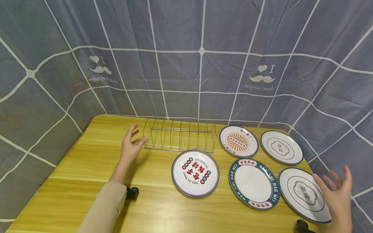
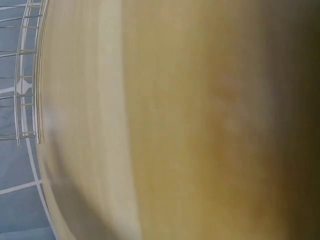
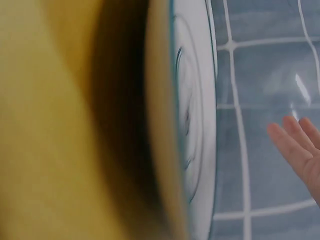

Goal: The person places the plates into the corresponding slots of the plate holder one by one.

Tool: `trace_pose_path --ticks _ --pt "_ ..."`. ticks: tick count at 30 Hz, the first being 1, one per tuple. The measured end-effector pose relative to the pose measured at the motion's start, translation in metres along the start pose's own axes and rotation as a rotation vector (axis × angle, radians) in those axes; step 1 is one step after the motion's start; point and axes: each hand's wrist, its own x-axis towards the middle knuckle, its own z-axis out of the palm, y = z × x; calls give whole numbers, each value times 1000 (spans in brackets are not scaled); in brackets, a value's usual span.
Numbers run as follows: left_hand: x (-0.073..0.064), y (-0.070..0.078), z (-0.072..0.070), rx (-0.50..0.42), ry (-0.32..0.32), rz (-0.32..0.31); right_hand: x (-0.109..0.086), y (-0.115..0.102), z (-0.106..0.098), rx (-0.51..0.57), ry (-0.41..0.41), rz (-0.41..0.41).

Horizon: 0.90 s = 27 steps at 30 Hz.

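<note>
Beside the left end of a wire dish rack, my left hand is raised with fingers spread and nothing in it. Only the rack's wires show at the edge of the left wrist view. My right hand hovers at the right edge of a white plate with a grey motif, fingers apart and holding nothing. In the right wrist view its fingers stand away from the plate. A plate with red characters lies in front of the rack, and a green-rimmed plate to its right.
At the back right lie an orange sunburst plate and another grey-motif plate. A grey-blue curtain with white lines hangs behind the wooden table and along its sides. Black pieces sit at both wrists.
</note>
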Motion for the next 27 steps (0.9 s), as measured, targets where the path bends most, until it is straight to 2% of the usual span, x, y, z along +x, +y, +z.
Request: trace_pose_path --ticks 2,7,11,15,23,27 --pt "0 8 0 -32 18 -20 -10 -9 -3 126 54 81" --pt "1 5 3 -101 93 -59 -33 -32 -10 367 132 212" --pt "3 3 5 -131 118 -90 -33 -18 -15 437 187 245" --pt "5 1 5 -149 119 -124 -30 -1 -19 393 212 274" --pt "10 -2 7 -199 120 -180 -27 15 -24 47 151 361" --pt "13 -2 7 -180 114 -202 -24 24 -28 -16 125 379"
